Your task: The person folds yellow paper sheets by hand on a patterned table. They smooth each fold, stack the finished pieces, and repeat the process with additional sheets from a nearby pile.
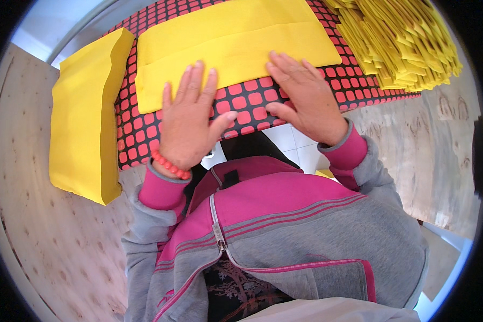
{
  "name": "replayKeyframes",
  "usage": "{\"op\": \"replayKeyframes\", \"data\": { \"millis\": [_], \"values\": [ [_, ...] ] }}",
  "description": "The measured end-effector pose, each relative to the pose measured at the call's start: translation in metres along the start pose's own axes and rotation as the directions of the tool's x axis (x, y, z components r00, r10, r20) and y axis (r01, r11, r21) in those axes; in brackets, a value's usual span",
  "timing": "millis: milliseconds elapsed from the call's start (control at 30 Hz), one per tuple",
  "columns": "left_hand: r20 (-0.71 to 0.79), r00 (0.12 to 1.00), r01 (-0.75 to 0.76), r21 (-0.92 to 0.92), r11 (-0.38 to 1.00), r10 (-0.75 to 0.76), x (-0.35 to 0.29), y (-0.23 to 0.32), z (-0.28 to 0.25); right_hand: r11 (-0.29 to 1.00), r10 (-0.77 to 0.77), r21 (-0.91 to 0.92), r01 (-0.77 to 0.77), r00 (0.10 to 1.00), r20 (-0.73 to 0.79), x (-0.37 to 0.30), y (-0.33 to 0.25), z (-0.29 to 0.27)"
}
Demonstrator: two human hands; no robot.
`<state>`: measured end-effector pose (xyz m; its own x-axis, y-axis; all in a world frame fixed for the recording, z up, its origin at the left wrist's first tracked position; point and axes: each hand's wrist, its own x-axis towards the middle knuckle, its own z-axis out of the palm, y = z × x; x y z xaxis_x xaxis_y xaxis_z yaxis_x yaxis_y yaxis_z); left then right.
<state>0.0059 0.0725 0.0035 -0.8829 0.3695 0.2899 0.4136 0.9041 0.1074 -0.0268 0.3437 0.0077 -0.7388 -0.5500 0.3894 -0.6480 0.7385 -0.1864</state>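
In front of me a flat, folded piece of yellow fabric (236, 40) lies on a black cloth (247, 104) patterned with red squares. A crease runs across its width. My left hand (187, 118) rests palm down with spread fingers on its near edge, a red bead bracelet at the wrist. My right hand (303, 88) lies flat too, its fingertips on the near edge farther right. Both thumbs point inward over the patterned cloth. Neither hand grips anything.
A thick yellow stack (83, 118) of smooth fabric stands at the left, partly over the wooden board (53, 236). At the far right many folded yellow pieces (405, 43) are heaped in layers. Another wooden surface (429, 145) extends on the right, with white floor tiles below.
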Motion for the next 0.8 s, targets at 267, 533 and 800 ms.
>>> {"op": "replayKeyframes", "data": {
  "millis": [267, 533, 800],
  "values": [
    [0.033, 0.964, 0.260, 0.079, 0.962, -0.263, -0.038, -0.065, -0.012, 0.957, 0.189, -0.190, -0.218, 0.969, -0.159, -0.036, 0.031, -0.010],
    [-0.296, 0.946, 0.195, 0.187, 0.963, -0.134, -0.024, -0.030, -0.017, 0.912, 0.199, -0.295, -0.287, 0.935, -0.295, -0.031, 0.024, -0.015],
    [0.004, 0.997, -0.072, -0.154, 0.985, 0.073, 0.015, 0.033, 0.000, 0.999, -0.019, 0.040, 0.023, 0.995, -0.101, 0.011, -0.031, 0.020]
  ]
}}
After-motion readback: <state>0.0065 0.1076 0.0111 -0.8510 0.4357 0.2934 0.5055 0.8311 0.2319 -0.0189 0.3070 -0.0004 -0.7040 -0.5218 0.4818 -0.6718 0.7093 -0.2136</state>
